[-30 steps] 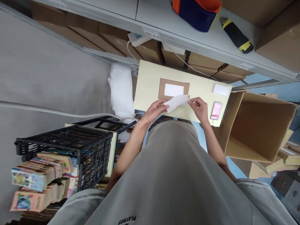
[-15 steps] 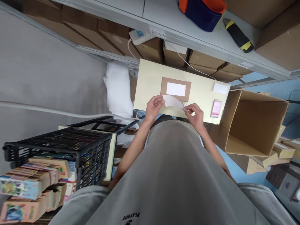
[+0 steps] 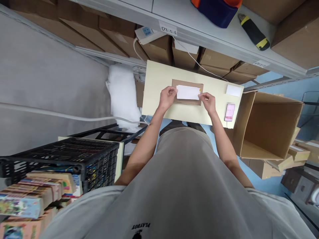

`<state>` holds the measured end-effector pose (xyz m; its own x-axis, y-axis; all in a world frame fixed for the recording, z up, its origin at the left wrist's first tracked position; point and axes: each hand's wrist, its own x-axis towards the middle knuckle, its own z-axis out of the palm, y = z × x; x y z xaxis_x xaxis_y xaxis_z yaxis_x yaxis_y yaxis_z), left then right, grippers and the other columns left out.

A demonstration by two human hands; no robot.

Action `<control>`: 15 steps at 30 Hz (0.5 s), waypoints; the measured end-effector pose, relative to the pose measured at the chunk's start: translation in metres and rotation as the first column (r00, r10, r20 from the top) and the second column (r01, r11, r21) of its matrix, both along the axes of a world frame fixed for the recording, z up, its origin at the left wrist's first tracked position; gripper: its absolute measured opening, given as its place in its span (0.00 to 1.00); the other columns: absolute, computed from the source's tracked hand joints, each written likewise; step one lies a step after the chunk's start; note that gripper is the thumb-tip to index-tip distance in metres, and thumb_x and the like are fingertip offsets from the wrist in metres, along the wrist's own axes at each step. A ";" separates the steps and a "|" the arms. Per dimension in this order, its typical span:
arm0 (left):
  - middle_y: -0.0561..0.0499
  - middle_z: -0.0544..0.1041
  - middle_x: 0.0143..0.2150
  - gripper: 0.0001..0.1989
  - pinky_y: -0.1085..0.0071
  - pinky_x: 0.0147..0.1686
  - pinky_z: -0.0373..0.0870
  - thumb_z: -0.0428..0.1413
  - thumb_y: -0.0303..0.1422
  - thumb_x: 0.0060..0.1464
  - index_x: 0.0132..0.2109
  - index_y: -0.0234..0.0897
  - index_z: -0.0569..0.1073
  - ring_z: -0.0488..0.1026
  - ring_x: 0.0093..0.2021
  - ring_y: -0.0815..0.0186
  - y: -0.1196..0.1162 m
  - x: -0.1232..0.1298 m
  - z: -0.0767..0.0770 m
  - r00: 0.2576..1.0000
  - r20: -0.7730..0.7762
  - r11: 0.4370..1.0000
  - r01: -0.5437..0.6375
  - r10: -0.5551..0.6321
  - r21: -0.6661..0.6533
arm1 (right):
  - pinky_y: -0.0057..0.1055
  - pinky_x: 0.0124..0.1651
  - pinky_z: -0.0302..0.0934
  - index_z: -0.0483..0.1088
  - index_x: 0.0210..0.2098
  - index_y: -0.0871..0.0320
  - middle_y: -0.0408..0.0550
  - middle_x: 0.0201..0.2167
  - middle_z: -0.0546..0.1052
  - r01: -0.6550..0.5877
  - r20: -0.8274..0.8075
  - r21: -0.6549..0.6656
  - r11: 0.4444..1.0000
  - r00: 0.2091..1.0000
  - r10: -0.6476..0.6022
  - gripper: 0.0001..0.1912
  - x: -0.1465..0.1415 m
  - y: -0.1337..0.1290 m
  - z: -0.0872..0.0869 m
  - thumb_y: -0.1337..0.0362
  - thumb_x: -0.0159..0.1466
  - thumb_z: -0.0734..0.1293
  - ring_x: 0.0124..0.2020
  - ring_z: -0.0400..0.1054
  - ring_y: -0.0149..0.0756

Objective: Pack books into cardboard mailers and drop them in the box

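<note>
A white paper label (image 3: 187, 92) is stretched between my two hands, over the top of a small brown cardboard box (image 3: 186, 101). My left hand (image 3: 168, 98) pinches the label's left end. At its right end, near a small yellow mark, the fingertips of my right hand (image 3: 207, 101) are closed on the edge. The label covers most of the white patch seen on the box before. Whether it touches the box I cannot tell. The box lies flat on a pale yellow tabletop (image 3: 156, 86).
On the table's right lie a white stack of paper (image 3: 233, 90) and a blurred pink phone-like object (image 3: 229, 112). A large open carton (image 3: 269, 129) stands to the right. White wrap (image 3: 124, 96) and a black crate (image 3: 99, 166) with books are left. A shelf (image 3: 211, 43) overhangs the far side.
Both hands have moved forward with the label, from the box's near edge to over its top. The label was curved and tilted and is now spread nearly flat.
</note>
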<state>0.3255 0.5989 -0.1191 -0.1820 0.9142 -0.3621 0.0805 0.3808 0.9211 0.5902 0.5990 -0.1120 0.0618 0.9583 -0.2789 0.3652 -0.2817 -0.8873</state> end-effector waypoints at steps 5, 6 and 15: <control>0.47 0.81 0.38 0.06 0.62 0.55 0.73 0.67 0.30 0.61 0.35 0.39 0.78 0.76 0.44 0.58 0.015 0.002 -0.020 1.000 0.006 0.999 0.012 -0.012 -0.037 | 0.43 0.58 0.73 0.81 0.32 0.53 0.48 0.38 0.86 0.007 -0.044 -0.070 0.998 0.999 -0.010 0.16 0.002 0.012 -0.015 0.48 0.63 0.80 0.43 0.77 0.43; 0.48 0.81 0.38 0.06 0.62 0.55 0.73 0.67 0.29 0.60 0.35 0.39 0.78 0.76 0.44 0.58 0.017 0.002 -0.024 1.000 0.002 0.999 0.007 -0.007 -0.039 | 0.43 0.57 0.73 0.81 0.32 0.53 0.47 0.38 0.86 0.014 -0.042 -0.083 0.996 0.999 -0.018 0.16 0.001 0.011 -0.018 0.48 0.62 0.80 0.42 0.76 0.43; 0.49 0.80 0.38 0.08 0.65 0.51 0.70 0.66 0.23 0.58 0.34 0.39 0.78 0.73 0.42 0.61 0.017 0.005 -0.037 1.000 -0.003 0.997 0.011 -0.011 -0.076 | 0.39 0.52 0.72 0.80 0.34 0.53 0.47 0.37 0.84 0.051 -0.008 -0.108 0.993 0.999 -0.052 0.19 -0.003 0.001 -0.043 0.43 0.63 0.78 0.40 0.73 0.40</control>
<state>0.3307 0.6161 -0.1560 -0.1734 0.8858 -0.4304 0.0878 0.4492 0.8891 0.5872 0.6003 -0.1550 0.1064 0.9181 -0.3817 0.3382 -0.3944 -0.8544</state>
